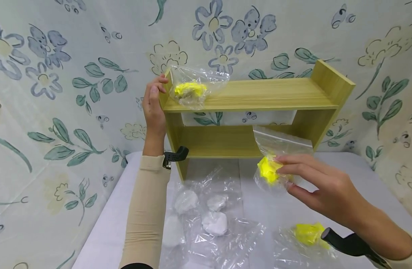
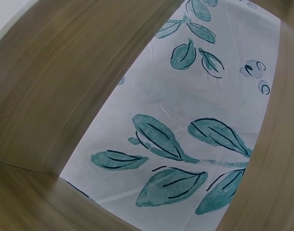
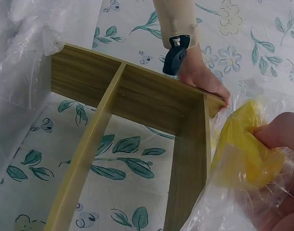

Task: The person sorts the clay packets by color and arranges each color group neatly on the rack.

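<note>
My left hand (image 1: 154, 108) grips the upper left side of the wooden shelf (image 1: 260, 93), fingertips over the panel's edge. In the right wrist view the same hand (image 3: 203, 79) is at the shelf's corner. My right hand (image 1: 323, 190) pinches a clear zip bag (image 1: 283, 140) with a yellow crumpled lump (image 1: 268, 170) inside, held in front of the shelf's lower right part. Close up, the thumb presses on the yellow lump (image 3: 245, 144) through the plastic. On the top board, beside my left hand, lies another bag with a yellow lump (image 1: 190, 89).
Several clear bags with white round lumps (image 1: 215, 223) lie on the white-covered table (image 1: 108, 228) before the shelf. Another bagged yellow lump (image 1: 308, 233) lies at the front right, under my right wrist. A floral cloth (image 1: 101, 97) hangs behind.
</note>
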`<state>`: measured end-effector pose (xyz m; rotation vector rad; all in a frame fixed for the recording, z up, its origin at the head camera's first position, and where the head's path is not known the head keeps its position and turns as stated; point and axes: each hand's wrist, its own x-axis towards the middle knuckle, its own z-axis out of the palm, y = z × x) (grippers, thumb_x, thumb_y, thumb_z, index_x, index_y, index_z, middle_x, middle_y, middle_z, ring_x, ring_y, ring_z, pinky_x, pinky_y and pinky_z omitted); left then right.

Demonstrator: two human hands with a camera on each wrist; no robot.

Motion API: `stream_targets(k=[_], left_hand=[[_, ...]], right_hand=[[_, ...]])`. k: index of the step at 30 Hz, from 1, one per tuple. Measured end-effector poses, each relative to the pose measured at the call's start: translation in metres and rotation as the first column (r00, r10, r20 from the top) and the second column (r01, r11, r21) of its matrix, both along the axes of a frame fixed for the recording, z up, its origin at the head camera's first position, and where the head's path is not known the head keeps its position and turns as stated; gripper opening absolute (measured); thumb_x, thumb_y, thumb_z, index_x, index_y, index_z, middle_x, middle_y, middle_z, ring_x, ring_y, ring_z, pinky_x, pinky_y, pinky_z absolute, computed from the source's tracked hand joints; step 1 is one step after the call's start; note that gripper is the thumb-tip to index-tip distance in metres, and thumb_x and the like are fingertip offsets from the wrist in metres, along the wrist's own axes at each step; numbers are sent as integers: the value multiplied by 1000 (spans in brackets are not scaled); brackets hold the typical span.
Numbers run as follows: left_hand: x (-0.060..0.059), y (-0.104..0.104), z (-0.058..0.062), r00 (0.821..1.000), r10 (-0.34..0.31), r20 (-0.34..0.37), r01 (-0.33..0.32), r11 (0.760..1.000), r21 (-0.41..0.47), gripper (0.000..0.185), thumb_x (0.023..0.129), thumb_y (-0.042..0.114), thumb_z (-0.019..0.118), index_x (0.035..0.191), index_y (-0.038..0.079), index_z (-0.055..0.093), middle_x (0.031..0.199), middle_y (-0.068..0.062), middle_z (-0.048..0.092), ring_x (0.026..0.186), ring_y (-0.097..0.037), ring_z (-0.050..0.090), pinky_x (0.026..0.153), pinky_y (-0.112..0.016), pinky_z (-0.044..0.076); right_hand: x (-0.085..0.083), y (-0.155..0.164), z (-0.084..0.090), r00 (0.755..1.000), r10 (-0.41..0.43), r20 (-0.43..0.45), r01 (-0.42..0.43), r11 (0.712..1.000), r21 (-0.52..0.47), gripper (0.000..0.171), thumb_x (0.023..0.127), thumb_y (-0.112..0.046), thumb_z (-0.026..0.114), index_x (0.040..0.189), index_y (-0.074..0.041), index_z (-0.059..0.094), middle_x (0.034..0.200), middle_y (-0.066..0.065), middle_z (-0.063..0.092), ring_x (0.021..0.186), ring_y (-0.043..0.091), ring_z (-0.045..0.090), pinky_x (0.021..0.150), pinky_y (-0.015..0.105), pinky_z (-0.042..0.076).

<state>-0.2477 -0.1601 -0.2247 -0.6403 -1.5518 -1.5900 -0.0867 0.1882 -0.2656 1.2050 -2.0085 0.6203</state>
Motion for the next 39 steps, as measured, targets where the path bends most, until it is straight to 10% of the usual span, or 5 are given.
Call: stream_targets(k=[6, 16, 30, 39], left_hand=[[1, -2, 1, 1000, -2, -13, 2, 1000, -20, 25, 96, 13, 31, 85, -4, 47, 126, -29, 52, 134, -22, 42, 115, -26, 23], [2, 0, 0, 1000, 1, 5, -1, 1000, -22, 23, 97, 13, 32, 84, 5, 49, 122, -29, 53, 133, -22, 42, 114, -26, 24], [2, -1, 1, 1000, -2, -1, 2, 1000, -11, 26, 98, 13, 32, 87, -6, 47, 123, -29, 53, 134, -22, 42, 115, -26, 23], [4, -2, 1, 1000, 9, 4, -9, 1000, -25, 23, 97, 13, 31, 85, 6, 49, 125, -28, 53, 134, -21, 42, 114, -25, 23]], right_hand=[[3, -5, 20, 996, -42, -76, 40, 999, -25, 44, 98, -39, 50, 98, -1, 71, 111, 13, 68, 112, 12, 59, 93, 8, 40], [-1, 0, 43, 979, -142, -150, 136, 990, -48, 49, 99, -42, 48, 99, 1, 71, 116, 13, 67, 113, 15, 59, 94, 6, 37], [-36, -4, 75, 954, -246, -171, 246, 969, -22, 54, 98, -44, 45, 103, 4, 67, 122, 13, 65, 111, 29, 61, 88, 1, 34], [-64, -25, 91, 966, -230, -122, 223, 973, -67, 28, 73, 8, 76, 99, 2, 68, 119, 16, 65, 111, 33, 60, 90, 1, 32]])
